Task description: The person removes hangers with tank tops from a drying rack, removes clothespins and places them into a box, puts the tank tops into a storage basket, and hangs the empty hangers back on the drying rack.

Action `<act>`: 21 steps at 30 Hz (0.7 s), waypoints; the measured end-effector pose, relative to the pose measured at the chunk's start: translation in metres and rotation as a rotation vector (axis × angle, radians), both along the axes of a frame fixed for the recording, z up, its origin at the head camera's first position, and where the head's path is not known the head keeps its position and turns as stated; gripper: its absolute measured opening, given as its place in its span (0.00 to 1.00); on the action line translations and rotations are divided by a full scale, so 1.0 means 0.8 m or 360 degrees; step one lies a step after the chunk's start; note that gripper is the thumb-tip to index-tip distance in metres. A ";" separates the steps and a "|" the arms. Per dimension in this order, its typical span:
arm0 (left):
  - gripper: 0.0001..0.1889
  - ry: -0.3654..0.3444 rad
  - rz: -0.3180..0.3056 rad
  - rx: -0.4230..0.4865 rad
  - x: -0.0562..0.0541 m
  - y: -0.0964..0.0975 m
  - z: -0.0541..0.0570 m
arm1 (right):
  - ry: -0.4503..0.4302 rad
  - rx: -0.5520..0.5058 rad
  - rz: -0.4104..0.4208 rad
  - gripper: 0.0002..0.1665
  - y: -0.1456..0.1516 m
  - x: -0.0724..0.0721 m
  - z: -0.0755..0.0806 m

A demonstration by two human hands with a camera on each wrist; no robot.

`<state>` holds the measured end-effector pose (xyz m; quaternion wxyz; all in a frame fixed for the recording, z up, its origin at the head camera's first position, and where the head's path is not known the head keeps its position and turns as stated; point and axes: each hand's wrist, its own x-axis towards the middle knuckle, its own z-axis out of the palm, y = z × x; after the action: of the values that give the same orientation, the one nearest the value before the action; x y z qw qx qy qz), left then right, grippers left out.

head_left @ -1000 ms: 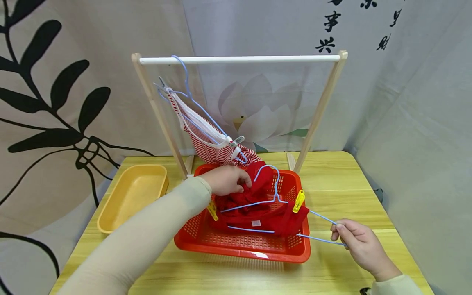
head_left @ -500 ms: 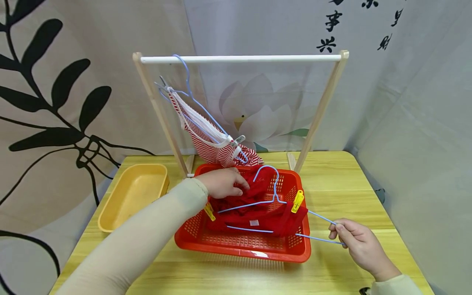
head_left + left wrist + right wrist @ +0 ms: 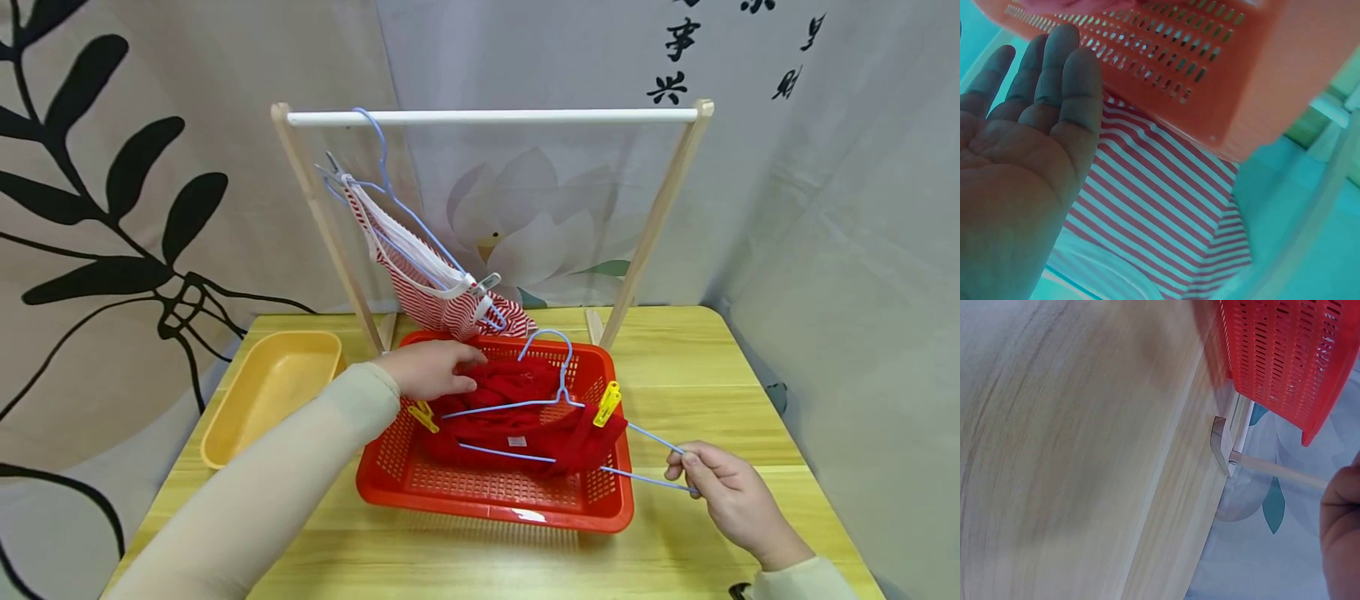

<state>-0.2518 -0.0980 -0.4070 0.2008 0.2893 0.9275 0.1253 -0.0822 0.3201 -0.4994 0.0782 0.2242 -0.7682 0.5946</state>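
Note:
In the head view, my left hand is over the back left of the red basket. Its fingers are straight and relaxed, beside the bunched red garment; the left wrist view shows the bare palm. My right hand pinches the right end of a light blue hanger, beyond the basket's right rim. The garment lies along this hanger in the basket, with a yellow clothespin at its right and another yellow clothespin at its left, near my left fingers.
Behind the basket stands a wooden rack with a white rail. A red-and-white striped garment hangs from it on a blue hanger, held by metallic-looking clips. A yellow tray sits at the left of the wooden table.
My left hand has moved left, off the red garment. The cloth behind the hanger hook has dropped lower into the basket. My right hand still pinches the hanger, nearly unmoved.

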 end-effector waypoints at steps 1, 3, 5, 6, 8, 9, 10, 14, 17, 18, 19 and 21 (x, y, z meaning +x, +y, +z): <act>0.25 0.0003 0.0015 0.0012 0.002 -0.003 0.001 | -0.0003 0.0015 -0.0014 0.23 0.000 0.000 0.001; 0.24 0.0010 0.0024 0.0041 0.005 -0.009 0.002 | -0.0006 0.0039 -0.0039 0.22 -0.001 0.000 0.002; 0.24 -0.0006 0.0044 0.0066 0.008 -0.016 0.004 | -0.0008 0.0053 -0.0061 0.22 -0.002 0.000 0.003; 0.24 -0.0015 0.0053 0.0076 0.010 -0.019 0.005 | -0.0008 0.0060 -0.0073 0.22 -0.003 0.000 0.003; 0.24 -0.0029 0.0069 0.0095 0.013 -0.024 0.005 | -0.0012 0.0056 -0.0081 0.21 -0.004 -0.001 0.005; 0.24 -0.0042 0.0085 0.0108 0.015 -0.027 0.006 | -0.0014 0.0058 -0.0085 0.21 -0.004 -0.001 0.005; 0.25 -0.0052 0.0092 0.0121 0.017 -0.029 0.007 | -0.0016 0.0064 -0.0091 0.21 -0.005 -0.001 0.006; 0.26 -0.0075 0.0119 0.0147 0.023 -0.038 0.007 | -0.0015 0.0117 -0.0134 0.20 -0.006 -0.002 0.007; 0.27 -0.0095 0.0145 0.0107 0.026 -0.045 0.005 | -0.0008 0.0149 -0.0166 0.20 -0.008 -0.004 0.006; 0.27 -0.0105 0.0152 0.0093 0.026 -0.046 0.005 | -0.0008 0.0149 -0.0172 0.19 -0.008 -0.004 0.006; 0.26 -0.0111 0.0158 0.0078 0.027 -0.048 0.005 | -0.0008 0.0146 -0.0179 0.19 -0.009 -0.005 0.006; 0.23 -0.0111 0.0160 0.0055 0.028 -0.051 0.003 | -0.0011 0.0134 -0.0185 0.19 -0.010 -0.005 0.005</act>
<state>-0.2298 -0.1386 -0.4044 0.2214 0.2412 0.9310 0.1613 -0.0866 0.3121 -0.4955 0.1005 0.1801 -0.8045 0.5570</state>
